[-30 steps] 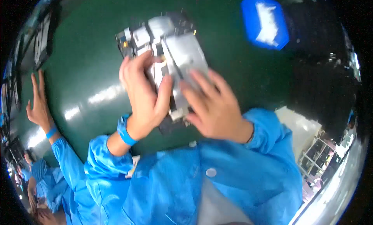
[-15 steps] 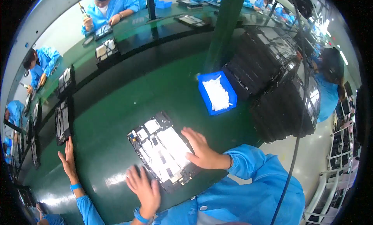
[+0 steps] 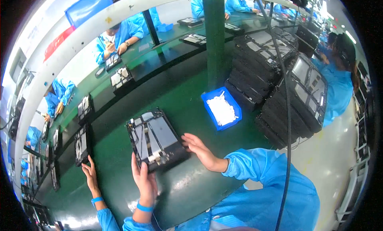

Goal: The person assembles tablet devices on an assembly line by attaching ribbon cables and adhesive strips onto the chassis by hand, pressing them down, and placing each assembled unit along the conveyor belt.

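Observation:
An opened flat electronic device (image 3: 161, 129), tablet-like, with grey battery panels and a black frame, is in front of me. It looks tilted, its dark near side showing. My left hand (image 3: 145, 185) grips its near left corner, thumb and fingers at the edge. My right hand (image 3: 203, 154) is open beside its right edge, fingers spread towards it; whether the fingertips touch it I cannot tell.
A blue bin (image 3: 238, 118) holds white strips. Behind it rise stacks of similar black units (image 3: 255, 71). Another person's hand (image 3: 91, 177) touches a device (image 3: 81, 147) at left. A green post (image 3: 215, 43) stands beyond; a dark cable (image 3: 288, 151) hangs at right.
My left hand has come up to the device's near corner and gripped it. The device has gone from lying flat to tilted. My right hand has come off its top to beside its edge.

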{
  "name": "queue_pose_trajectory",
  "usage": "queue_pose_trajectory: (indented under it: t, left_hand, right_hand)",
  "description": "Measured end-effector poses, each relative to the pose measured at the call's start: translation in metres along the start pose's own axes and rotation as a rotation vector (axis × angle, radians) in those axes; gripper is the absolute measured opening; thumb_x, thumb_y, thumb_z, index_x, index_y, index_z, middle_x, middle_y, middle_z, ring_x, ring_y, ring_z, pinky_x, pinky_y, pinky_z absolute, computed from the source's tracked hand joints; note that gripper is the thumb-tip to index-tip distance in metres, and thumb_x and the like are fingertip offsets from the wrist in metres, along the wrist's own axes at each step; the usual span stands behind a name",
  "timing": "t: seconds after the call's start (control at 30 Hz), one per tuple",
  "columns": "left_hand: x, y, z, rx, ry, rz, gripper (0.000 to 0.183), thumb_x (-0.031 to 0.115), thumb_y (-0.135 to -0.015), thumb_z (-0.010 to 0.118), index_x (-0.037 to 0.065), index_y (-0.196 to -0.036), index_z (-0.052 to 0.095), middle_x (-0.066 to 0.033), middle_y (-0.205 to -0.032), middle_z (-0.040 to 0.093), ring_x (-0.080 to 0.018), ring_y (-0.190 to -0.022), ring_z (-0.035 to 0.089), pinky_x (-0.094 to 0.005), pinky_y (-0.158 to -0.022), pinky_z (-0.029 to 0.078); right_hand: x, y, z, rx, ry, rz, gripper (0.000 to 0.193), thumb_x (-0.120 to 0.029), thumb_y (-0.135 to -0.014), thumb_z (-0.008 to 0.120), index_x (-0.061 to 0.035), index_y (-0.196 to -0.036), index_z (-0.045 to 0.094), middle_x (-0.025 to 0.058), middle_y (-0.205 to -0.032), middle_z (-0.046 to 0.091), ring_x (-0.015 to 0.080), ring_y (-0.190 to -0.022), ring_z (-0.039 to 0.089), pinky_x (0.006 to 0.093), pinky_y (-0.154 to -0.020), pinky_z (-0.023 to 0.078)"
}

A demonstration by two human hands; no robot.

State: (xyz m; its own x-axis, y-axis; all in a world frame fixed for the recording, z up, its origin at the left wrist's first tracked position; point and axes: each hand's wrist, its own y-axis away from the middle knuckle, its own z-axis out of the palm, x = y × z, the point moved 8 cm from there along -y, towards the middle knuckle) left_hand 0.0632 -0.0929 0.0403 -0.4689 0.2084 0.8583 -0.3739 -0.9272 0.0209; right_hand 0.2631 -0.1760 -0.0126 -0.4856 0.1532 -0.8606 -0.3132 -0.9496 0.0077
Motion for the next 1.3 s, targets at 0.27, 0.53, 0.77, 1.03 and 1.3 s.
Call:
queue_pose_trajectory:
  t: [0.27,0.53,0.77,1.03,1.3]
  left_hand:
    - [-0.021,-0.207,-0.096,0.011,-0.045,0.097,0.067,0.038,-0.098,0.053,0.002,-0.148,0.026,-0.0114,-0.146,0.041,-0.0255,-0.132,0.039,-0.0409,-0.112,0.026]
    - [-0.011,-0.177,-0.038,0.377,-0.937,0.868,0.044,0.015,-0.096,0.055,-0.009,-0.132,0.043,-0.0212,-0.129,0.049,-0.0311,-0.122,0.045,-0.0414,-0.109,0.029]
    - [-0.050,-0.101,0.060,-0.550,-1.330,0.692,0.017,0.004,-0.091,0.054,0.002,-0.099,0.068,-0.0146,-0.088,0.068,-0.0261,-0.080,0.065,-0.0363,-0.074,0.050]
    - [-0.054,-0.114,0.049,-0.449,-1.166,0.366,0.019,0.004,-0.091,0.052,-0.001,-0.102,0.068,-0.0156,-0.093,0.069,-0.0232,-0.084,0.065,-0.0323,-0.076,0.050]
    - [-0.055,-0.116,0.050,-0.459,-1.219,0.378,0.020,0.004,-0.092,0.052,-0.001,-0.102,0.068,-0.0153,-0.093,0.069,-0.0235,-0.084,0.065,-0.0320,-0.075,0.050]
  right_hand:
    - [0.001,0.010,0.032,-0.310,0.245,-0.081,0.050,-0.015,-0.095,0.054,-0.0043,-0.141,0.037,0.0088,-0.142,0.042,0.0206,-0.121,0.045,0.0338,-0.101,0.038]
    - [0.016,0.013,0.026,-0.372,0.550,-0.104,0.034,-0.011,-0.091,0.056,-0.0079,-0.125,0.055,0.0059,-0.124,0.057,0.0189,-0.105,0.056,0.0338,-0.093,0.045]
    - [0.001,0.036,0.052,-0.562,0.865,-0.318,0.010,-0.011,-0.085,0.058,-0.0112,-0.091,0.067,-0.0009,-0.091,0.068,0.0199,-0.093,0.060,0.0379,-0.087,0.042]
    - [0.000,0.036,0.056,-0.571,0.853,-0.373,0.010,-0.008,-0.083,0.059,-0.0105,-0.089,0.066,-0.0002,-0.086,0.067,0.0207,-0.090,0.060,0.0374,-0.084,0.042]
    - [-0.001,0.035,0.056,-0.573,0.868,-0.403,0.011,-0.006,-0.083,0.058,-0.0112,-0.087,0.067,-0.0009,-0.082,0.066,0.0198,-0.090,0.059,0.0370,-0.083,0.042]
